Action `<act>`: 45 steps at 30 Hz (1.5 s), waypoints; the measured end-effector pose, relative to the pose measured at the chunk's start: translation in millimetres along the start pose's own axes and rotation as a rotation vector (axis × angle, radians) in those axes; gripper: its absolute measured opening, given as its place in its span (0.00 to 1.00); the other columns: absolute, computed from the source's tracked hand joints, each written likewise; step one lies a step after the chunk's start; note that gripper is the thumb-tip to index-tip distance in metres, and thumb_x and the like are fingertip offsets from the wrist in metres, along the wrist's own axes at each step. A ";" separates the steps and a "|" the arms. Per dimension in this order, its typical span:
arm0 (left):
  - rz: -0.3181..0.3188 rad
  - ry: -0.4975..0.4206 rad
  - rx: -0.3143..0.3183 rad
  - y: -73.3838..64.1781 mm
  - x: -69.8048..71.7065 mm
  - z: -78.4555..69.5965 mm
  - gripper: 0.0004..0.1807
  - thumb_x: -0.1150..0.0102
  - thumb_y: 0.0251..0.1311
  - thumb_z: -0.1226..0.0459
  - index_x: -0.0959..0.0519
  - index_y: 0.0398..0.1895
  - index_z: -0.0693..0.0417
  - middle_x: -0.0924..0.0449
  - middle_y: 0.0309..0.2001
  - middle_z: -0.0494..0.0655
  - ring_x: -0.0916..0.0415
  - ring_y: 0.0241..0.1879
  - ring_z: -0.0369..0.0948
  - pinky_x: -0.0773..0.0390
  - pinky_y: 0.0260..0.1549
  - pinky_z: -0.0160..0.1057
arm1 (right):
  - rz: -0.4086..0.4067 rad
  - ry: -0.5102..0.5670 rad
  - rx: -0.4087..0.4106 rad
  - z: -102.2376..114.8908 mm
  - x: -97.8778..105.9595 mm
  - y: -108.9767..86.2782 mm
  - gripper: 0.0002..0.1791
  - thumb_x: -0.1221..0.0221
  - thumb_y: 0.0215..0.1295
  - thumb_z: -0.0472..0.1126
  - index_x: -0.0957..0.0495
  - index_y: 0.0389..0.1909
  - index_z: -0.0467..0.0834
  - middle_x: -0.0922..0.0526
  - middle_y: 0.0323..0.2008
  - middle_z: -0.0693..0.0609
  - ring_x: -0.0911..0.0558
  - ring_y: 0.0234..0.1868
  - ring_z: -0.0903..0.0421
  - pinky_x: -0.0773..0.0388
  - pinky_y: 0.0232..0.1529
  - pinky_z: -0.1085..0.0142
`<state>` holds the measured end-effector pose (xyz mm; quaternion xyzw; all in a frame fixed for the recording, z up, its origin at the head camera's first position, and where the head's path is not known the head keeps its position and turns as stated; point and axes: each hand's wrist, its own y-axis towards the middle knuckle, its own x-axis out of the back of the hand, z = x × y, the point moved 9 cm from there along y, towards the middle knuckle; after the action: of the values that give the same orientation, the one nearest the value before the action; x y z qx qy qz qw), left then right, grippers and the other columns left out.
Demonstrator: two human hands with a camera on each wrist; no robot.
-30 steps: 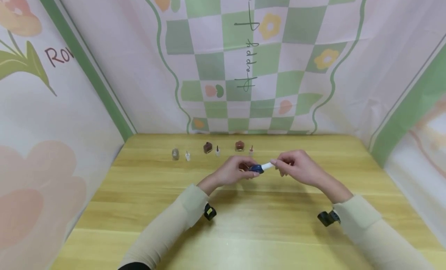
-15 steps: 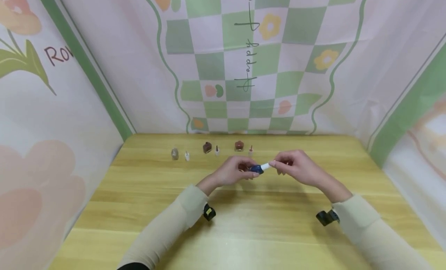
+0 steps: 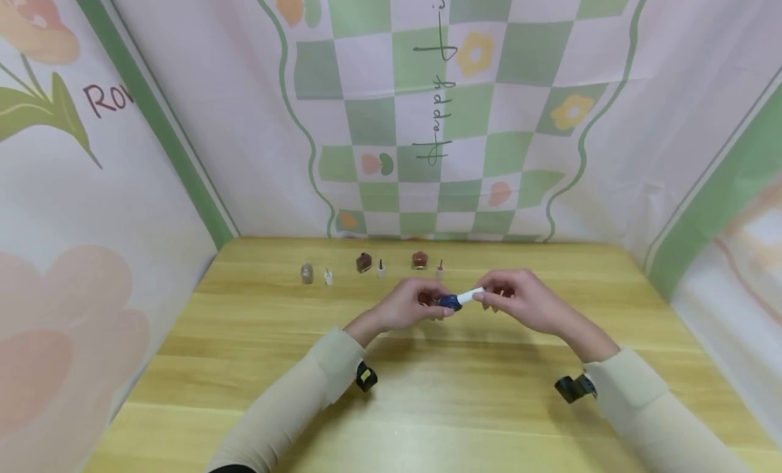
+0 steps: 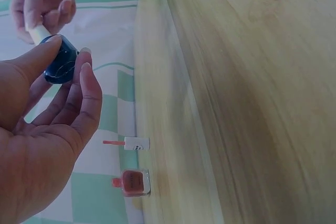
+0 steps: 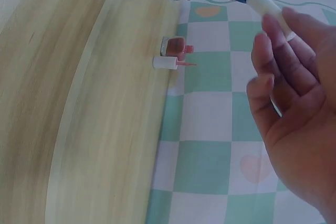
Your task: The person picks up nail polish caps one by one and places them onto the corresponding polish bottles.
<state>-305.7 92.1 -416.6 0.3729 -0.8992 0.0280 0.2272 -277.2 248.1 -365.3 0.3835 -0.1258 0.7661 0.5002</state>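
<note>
Within left hand — blue bottle (white cap)

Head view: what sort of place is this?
Probably a curtained booth set up for recording, though I can't be sure. Patterned cloth hangs at the back and both sides of a wooden table, and a small black device sits at each cuff.

Fabric-walled booth, checkered backdrop, flower-printed side panel, wood-grain tabletop
</note>
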 end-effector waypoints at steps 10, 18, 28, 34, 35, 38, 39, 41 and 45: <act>0.004 -0.006 0.012 0.7 -0.9 2.3 0.10 0.32 0.66 0.63 0.15 0.48 0.54 0.14 0.37 0.41 0.16 0.35 0.45 0.15 0.37 0.40 | 0.001 0.007 -0.004 -2.5 -1.5 1.9 0.10 0.36 0.72 0.43 0.17 0.50 0.44 0.16 0.29 0.54 0.23 0.23 0.57 0.24 0.23 0.66; 0.001 -0.018 -0.002 2.6 -0.4 3.6 0.10 0.32 0.66 0.63 0.15 0.48 0.54 0.15 0.37 0.42 0.18 0.33 0.42 0.15 0.37 0.43 | 0.024 0.047 -0.040 -6.9 -2.5 0.7 0.07 0.36 0.72 0.42 0.15 0.47 0.48 0.16 0.32 0.53 0.23 0.26 0.54 0.25 0.24 0.66; 0.010 -0.009 0.004 0.5 -4.1 2.0 0.10 0.31 0.65 0.63 0.15 0.48 0.55 0.14 0.35 0.41 0.16 0.37 0.55 0.14 0.38 0.46 | 0.020 0.049 -0.018 -1.5 -2.7 0.0 0.04 0.37 0.72 0.41 0.14 0.40 0.45 0.17 0.27 0.57 0.29 0.21 0.59 0.31 0.20 0.68; 0.004 -0.011 -0.009 0.6 -3.9 -0.3 0.10 0.31 0.65 0.64 0.14 0.47 0.56 0.13 0.35 0.41 0.16 0.36 0.51 0.14 0.39 0.49 | 0.013 0.042 -0.002 0.4 -1.7 -1.0 0.04 0.36 0.72 0.40 0.15 0.37 0.52 0.16 0.27 0.58 0.29 0.20 0.59 0.30 0.20 0.68; 0.001 -0.015 -0.009 0.5 -3.7 -0.4 0.10 0.31 0.65 0.64 0.14 0.47 0.57 0.13 0.35 0.41 0.16 0.36 0.50 0.14 0.39 0.50 | 0.012 0.044 0.001 0.7 -1.7 -1.3 0.04 0.36 0.72 0.40 0.15 0.37 0.52 0.16 0.27 0.58 0.28 0.20 0.59 0.30 0.20 0.68; -0.012 -0.025 -0.008 0.4 -3.3 -0.8 0.10 0.31 0.65 0.64 0.14 0.47 0.57 0.14 0.34 0.42 0.16 0.36 0.51 0.14 0.39 0.52 | 0.005 0.049 0.010 1.2 -1.4 -2.3 0.03 0.37 0.72 0.39 0.16 0.37 0.50 0.16 0.27 0.58 0.26 0.21 0.57 0.29 0.20 0.67; -0.017 -0.027 -0.008 0.3 -3.2 -1.2 0.10 0.30 0.64 0.64 0.13 0.46 0.57 0.14 0.34 0.42 0.16 0.36 0.51 0.14 0.39 0.53 | 0.003 0.051 0.015 2.0 -0.9 -2.4 0.03 0.37 0.72 0.39 0.16 0.38 0.49 0.15 0.27 0.57 0.26 0.21 0.57 0.28 0.20 0.67; -0.028 -0.024 -0.008 0.5 -2.9 -2.0 0.10 0.30 0.64 0.64 0.13 0.46 0.57 0.14 0.34 0.41 0.16 0.35 0.50 0.14 0.39 0.53 | -0.004 0.050 0.026 3.5 0.0 -2.6 0.03 0.37 0.72 0.38 0.15 0.38 0.47 0.15 0.27 0.56 0.24 0.22 0.56 0.27 0.20 0.67; -0.044 -0.022 -0.008 0.5 -2.6 -4.0 0.10 0.30 0.64 0.64 0.13 0.45 0.57 0.13 0.33 0.42 0.16 0.32 0.45 0.14 0.38 0.54 | -0.007 0.049 0.039 6.0 1.2 -2.4 0.03 0.37 0.72 0.37 0.16 0.38 0.44 0.14 0.28 0.54 0.23 0.23 0.59 0.26 0.22 0.67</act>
<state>-302.9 95.1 -414.1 0.3920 -0.8933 0.0150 0.2193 -272.6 246.6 -360.8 0.3747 -0.0969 0.7760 0.4980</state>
